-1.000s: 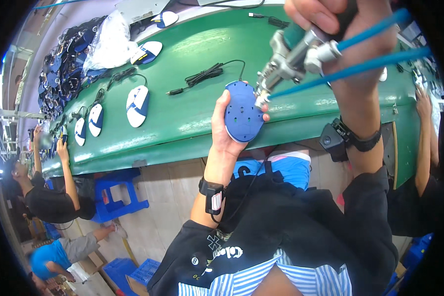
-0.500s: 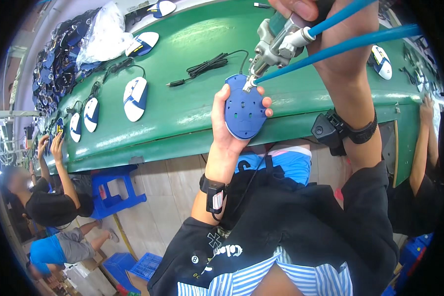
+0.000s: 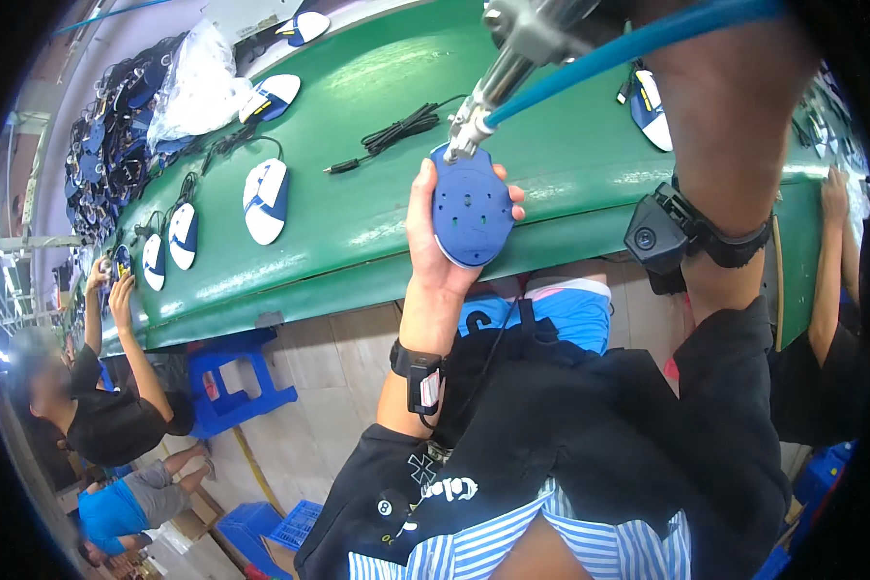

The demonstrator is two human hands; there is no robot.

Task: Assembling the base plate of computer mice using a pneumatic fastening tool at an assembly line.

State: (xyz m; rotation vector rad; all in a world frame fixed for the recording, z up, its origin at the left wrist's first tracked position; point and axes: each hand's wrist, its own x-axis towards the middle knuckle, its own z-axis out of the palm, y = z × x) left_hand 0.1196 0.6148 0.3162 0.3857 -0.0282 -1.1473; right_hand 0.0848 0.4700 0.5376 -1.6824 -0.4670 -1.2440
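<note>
My left hand (image 3: 423, 232) cups a computer mouse (image 3: 474, 215) from below, its blue underside with several small holes facing up. At the mouse's far end, the narrow tip of a metal screwdriver with a blue feed hose (image 3: 498, 92) meets the underside, tilted up to the right. Whether it presses in cannot be seen. My right arm reaches up to this tool; my right hand (image 3: 648, 27) is mostly cut off by the top edge and blurred, its fingers hidden. A bundled black cable (image 3: 396, 133) lies on the green table behind the mouse.
White-and-blue mice (image 3: 265, 201) lie along the green bench (image 3: 329, 222), with another mouse (image 3: 652, 111) beside my right forearm. A dark heap of mice (image 3: 116, 135) and a clear plastic bag (image 3: 201, 87) stand far left. A co-worker (image 3: 116, 406) sits left, near a blue stool (image 3: 237, 382).
The screwdriver's tip has shifted left to the mouse's far-left edge, and its body has moved up. My right forearm has moved right and nearer the camera. The mouse has shifted slightly left.
</note>
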